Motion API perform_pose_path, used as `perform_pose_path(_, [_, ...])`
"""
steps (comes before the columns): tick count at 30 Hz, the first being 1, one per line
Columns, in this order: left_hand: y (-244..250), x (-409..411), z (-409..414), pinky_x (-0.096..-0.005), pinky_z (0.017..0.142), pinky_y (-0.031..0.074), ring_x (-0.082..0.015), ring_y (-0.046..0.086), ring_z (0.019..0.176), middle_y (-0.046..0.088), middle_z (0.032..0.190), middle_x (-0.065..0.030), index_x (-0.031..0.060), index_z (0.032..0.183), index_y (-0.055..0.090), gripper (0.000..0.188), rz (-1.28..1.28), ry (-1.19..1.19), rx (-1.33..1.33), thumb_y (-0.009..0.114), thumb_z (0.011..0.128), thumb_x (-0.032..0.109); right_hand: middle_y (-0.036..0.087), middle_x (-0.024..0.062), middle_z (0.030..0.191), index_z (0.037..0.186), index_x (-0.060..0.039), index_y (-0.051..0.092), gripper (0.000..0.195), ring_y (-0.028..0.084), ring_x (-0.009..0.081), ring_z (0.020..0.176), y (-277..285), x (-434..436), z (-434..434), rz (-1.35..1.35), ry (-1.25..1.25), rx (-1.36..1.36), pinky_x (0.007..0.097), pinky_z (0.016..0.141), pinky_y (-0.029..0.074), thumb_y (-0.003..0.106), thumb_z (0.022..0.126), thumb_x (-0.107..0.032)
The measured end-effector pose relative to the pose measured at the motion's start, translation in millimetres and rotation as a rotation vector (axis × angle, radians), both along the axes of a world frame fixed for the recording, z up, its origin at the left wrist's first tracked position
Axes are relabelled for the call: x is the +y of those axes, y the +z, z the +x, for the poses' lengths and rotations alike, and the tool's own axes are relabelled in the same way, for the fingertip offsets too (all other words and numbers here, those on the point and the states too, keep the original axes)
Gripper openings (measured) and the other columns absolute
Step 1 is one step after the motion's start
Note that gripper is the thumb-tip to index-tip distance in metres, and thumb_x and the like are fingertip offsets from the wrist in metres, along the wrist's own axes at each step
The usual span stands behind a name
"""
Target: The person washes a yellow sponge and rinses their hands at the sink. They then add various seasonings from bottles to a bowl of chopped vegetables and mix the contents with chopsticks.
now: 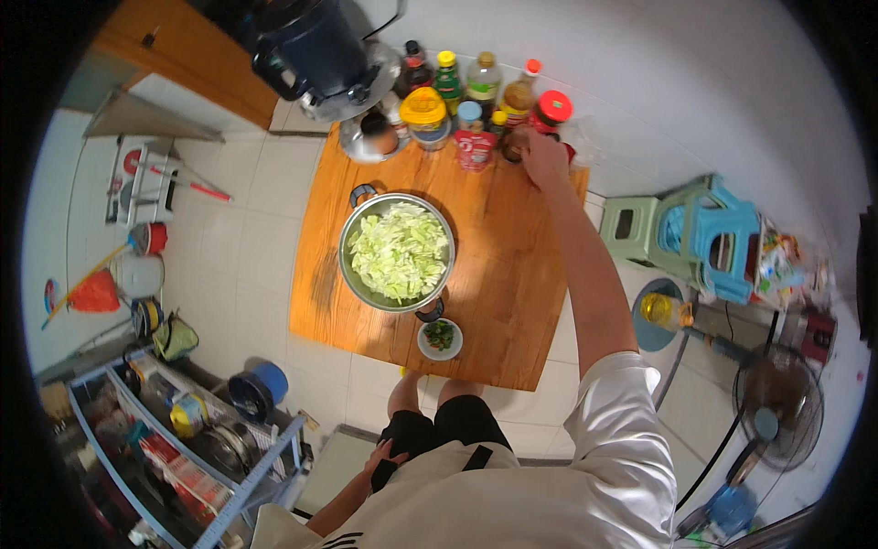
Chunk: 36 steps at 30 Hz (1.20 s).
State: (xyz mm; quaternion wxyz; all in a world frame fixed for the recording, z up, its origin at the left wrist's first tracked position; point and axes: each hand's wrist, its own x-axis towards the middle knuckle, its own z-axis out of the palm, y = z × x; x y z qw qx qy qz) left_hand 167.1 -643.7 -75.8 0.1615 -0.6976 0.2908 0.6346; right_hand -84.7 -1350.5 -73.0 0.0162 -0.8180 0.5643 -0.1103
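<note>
My right hand reaches to the far right of the wooden table, among bottles and jars. Its fingers are at a small dark jar, partly hidden by the hand; whether they grip it is unclear. Just behind stands a red-lidded jar. Low in the view, my left hand rests against my black shorts, holding nothing that I can see. A two-handled metal pot on the table holds chopped pale-green cabbage. Close to its near handle sits a small white bowl of chopped green herbs.
Along the wall stand a yellow-lidded tub, a red pouch and several sauce bottles. A dark electric appliance is at the back left. Plastic stools and a fan are to the right, a metal rack at lower left.
</note>
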Motion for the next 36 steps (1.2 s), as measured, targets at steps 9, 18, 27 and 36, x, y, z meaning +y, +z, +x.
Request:
perform_pose_path(9, [26.8, -14.2, -27.4, -0.0434, 0.11, 0.033, -0.0317, 0.032, 0.139, 0.027, 0.155, -0.0136, 0.0109, 0.149, 0.029, 0.094, 0.057, 0.168, -0.078, 0.062, 0.077, 0.063, 0.069, 0.0084, 0.092, 0.121, -0.0183, 0.056, 0.044, 0.066, 0.026, 0.09, -60.2, -80.4, 41.3, 0.066, 0.032, 0.151, 0.045, 0.073, 0.049, 0.068, 0.08, -0.023])
perform_pose_path(18, [28.4, -19.1, -35.1, -0.045, 0.111, 0.032, -0.0329, 0.031, 0.139, 0.029, 0.154, -0.0137, 0.011, 0.148, 0.032, 0.091, 0.054, 0.191, -0.118, 0.062, 0.078, 0.061, 0.064, 0.0182, 0.093, 0.113, -0.006, 0.049, 0.038, 0.061, 0.0376, 0.088, -64.3, -90.5, 33.7, 0.073, 0.126, 0.068, 0.0458, 0.075, 0.049, 0.068, 0.082, -0.016])
perform_pose_path(27, [19.1, -19.5, -16.5, -0.044, 0.109, 0.035, -0.0344, 0.039, 0.135, 0.038, 0.149, -0.0171, 0.0088, 0.144, 0.039, 0.081, -0.067, 0.221, -0.089, 0.063, 0.081, 0.054, 0.062, 0.0152, 0.087, 0.099, -0.0055, 0.053, 0.03, 0.058, 0.0357, 0.082, 40.6, -59.5, 20.3, -0.205, 0.239, -0.234, 0.0452, 0.071, 0.047, 0.072, 0.076, -0.011])
perform_pose_path(36, [25.5, -122.1, 11.4, -0.0398, 0.103, 0.04, -0.03, 0.052, 0.12, 0.057, 0.124, -0.0159, 0.0, 0.13, 0.048, 0.048, -0.97, 0.345, -0.209, 0.062, 0.085, 0.01, 0.061, 0.012, 0.085, 0.1, -0.0048, 0.059, 0.035, 0.058, 0.0314, 0.081, 261.8, 56.0, -4.3, -0.216, 0.474, -0.326, 0.0391, 0.073, 0.049, 0.073, 0.068, -0.003])
